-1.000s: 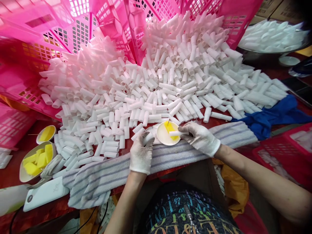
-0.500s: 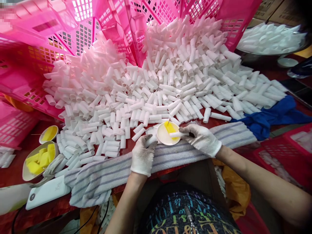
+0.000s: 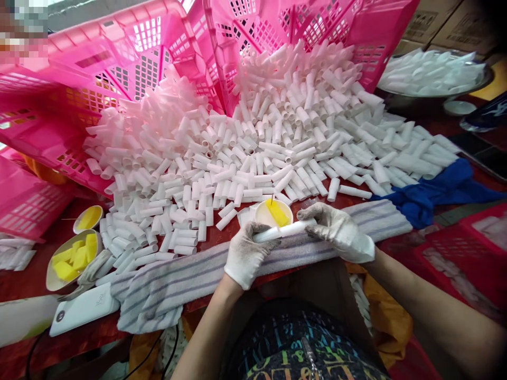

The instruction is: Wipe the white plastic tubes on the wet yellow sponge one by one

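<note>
My left hand (image 3: 247, 256), in a white glove, is closed around one end of a white tube (image 3: 283, 231). My gloved right hand (image 3: 340, 229) pinches the other end, where a second white tube appears to meet the first end to end. Whether one sits inside the other I cannot tell. Just beyond them is a small white bowl (image 3: 260, 220) with a yellow sponge-like piece (image 3: 279, 213) and a thin stick upright in it. A striped towel (image 3: 209, 268) lies beneath my hands. Behind the bowl spreads a large pile of loose white tubes (image 3: 245, 153).
Pink crates (image 3: 166, 31) tipped toward me back the pile. At left are a bowl of yellow blocks (image 3: 49, 277), a smaller yellow-filled bowl (image 3: 90, 217) and a white phone-like device (image 3: 85, 311). A blue cloth (image 3: 439, 190) and a heaped metal basin (image 3: 415, 100) are at right.
My right hand has drawn its tube off the yellow piece toward me. My left hand has risen and moved right, bringing its tube in line with the other.
</note>
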Tool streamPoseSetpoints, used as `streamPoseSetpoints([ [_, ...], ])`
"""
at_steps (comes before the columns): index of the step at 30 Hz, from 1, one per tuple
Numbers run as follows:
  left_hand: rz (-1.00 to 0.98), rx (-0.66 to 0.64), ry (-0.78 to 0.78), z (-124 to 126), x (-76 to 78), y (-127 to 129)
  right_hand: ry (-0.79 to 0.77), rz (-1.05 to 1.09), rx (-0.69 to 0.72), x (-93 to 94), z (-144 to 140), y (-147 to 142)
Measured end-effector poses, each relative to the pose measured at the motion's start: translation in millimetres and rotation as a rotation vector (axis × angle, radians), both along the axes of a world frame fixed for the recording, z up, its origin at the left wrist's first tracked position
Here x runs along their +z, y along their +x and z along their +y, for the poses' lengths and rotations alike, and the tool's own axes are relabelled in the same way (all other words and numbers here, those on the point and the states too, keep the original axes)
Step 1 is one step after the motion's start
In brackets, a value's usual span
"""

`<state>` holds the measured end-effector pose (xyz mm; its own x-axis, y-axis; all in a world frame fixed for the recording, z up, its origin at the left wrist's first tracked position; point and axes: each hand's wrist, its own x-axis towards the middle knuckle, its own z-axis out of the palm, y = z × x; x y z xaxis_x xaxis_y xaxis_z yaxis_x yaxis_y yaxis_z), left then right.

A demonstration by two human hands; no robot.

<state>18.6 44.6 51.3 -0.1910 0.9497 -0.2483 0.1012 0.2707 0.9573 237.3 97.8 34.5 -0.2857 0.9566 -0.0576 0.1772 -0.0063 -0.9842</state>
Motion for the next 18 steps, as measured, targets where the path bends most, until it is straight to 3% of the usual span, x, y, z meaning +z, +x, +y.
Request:
streamPoseSetpoints([
  [3, -0.053, -0.042, -0.012, -2.0, 3.5, 4.7, -0.107, 0.09, -0.033, 9.3, -2.1, -0.7],
  [8, -0.216, -0.144, -0.144, -4.0, 11.7, 8.6, -0.025, 0.081, -0.055, 22.5, -4.3, 3.4],
  [13, -0.263, -0.232, -0.119, -5.7, 17.6, 9.0, 0.048, 0.017, -0.004, 21.1, -6.2, 3.7],
  [15, -0.207, -0.25, -0.078, -7.1, 17.2, 10.8, 0.177, -0.077, 0.035, 19.9, -10.3, 1.9],
  [18, -0.049, -0.251, -0.072, -9.1, 13.1, 21.4, 0.631, -0.33, 0.145, 22.6, -21.0, -3.7],
])
